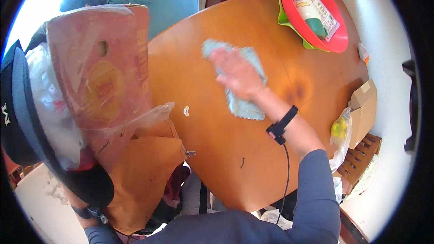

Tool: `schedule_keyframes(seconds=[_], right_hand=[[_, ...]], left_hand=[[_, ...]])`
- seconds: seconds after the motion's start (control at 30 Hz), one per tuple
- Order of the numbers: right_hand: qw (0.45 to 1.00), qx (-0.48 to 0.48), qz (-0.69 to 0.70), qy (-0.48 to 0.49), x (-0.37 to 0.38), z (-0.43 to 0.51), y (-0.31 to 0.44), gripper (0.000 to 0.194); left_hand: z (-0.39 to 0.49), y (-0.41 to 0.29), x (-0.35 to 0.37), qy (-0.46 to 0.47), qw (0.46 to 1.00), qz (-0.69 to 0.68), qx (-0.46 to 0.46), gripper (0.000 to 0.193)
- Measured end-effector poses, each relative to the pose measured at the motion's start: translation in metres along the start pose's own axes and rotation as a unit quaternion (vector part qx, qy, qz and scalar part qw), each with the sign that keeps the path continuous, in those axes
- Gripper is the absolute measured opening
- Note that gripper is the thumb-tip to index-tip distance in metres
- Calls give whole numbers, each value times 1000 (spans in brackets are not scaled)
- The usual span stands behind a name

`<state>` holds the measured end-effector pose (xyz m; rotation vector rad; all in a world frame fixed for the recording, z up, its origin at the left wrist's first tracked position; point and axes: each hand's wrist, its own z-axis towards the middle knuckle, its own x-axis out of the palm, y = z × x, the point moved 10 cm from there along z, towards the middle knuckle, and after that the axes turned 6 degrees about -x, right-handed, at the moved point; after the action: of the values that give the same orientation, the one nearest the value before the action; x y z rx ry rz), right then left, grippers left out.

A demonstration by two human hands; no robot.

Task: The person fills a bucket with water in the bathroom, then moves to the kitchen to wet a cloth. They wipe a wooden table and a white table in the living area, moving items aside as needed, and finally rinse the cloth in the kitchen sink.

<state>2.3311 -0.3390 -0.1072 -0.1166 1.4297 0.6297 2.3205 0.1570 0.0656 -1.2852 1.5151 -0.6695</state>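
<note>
My right hand (237, 73) lies palm down on a light blue cloth (249, 110) spread on the wooden table (217, 162); hand and cloth are blurred. A black strap with a small device (278, 135) and a cable is around that wrist. My left hand is mostly hidden behind a black cap (20, 108); its banded wrist (84, 211) shows at lower left. Close to that arm are the cap, a white plastic bag (51, 98), a red cardboard box (112, 51) in clear plastic and an orange-brown bag (145, 169). What the left hand grips cannot be seen.
A red basin (339, 40) at the far right holds a white-and-green bottle (305, 6) and a printed packet (325, 18). Along the right edge are a cardboard box (366, 108), a plastic bag with yellow-green fruit (339, 128) and a slatted wooden chair (359, 156). A small dark strand (242, 162) lies on the table.
</note>
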Motion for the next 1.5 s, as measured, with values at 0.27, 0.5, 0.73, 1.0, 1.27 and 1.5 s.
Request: schedule_keyframes(seconds=[0.27, 0.5, 0.73, 1.0, 1.27, 1.5], right_hand=[[956, 211, -167, -116, -13, 92, -176, 60], [991, -80, -94, -60, 49, 199, 41, 52], [961, -262, 79, 43, 74, 110, 173, 55], [920, -309, 191, 149, 52, -98, 238, 52], [982, -55, 140, 113, 29, -100, 94, 53], [991, 88, -97, 11, -1, 37, -64, 57]], left_hand=[[7, 3, -14, -4, 999, 35, 5, 31], [31, -14, 2, -1, 995, 83, 52, 31], [77, -26, 25, 20, 983, 133, 128, 30], [80, -5, 76, 343, 836, -409, -125, 29], [78, -12, 45, 134, 981, 86, 109, 48], [83, -15, 39, 127, 966, 154, 162, 59]])
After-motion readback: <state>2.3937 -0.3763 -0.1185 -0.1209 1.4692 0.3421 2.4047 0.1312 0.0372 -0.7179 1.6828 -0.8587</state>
